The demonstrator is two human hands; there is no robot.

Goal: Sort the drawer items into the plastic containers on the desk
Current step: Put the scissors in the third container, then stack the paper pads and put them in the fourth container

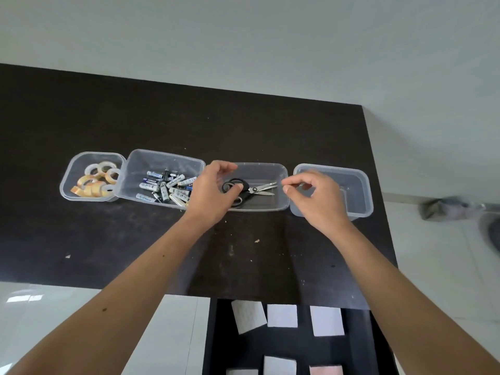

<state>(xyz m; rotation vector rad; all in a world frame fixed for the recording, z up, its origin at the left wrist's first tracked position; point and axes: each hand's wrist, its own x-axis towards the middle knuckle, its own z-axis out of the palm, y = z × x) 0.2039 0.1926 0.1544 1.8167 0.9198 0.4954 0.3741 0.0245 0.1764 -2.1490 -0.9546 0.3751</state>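
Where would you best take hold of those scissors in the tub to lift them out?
By the black handle loops. The scissors lie flat in the third container, handles left, blades pointing right. Come from above on the left, where the left hand hovers, probably hooking a loop and avoiding the blades.

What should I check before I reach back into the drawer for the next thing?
1. Scissors lying inside their tub: ok.
2. Left hand off the scissors: cannot tell, its fingers cover the handles.
3. Right hand free: cannot tell, fingertips pinched together.
4. Far right tub has room: ok.
5. Drawer open with white pads left: ok.
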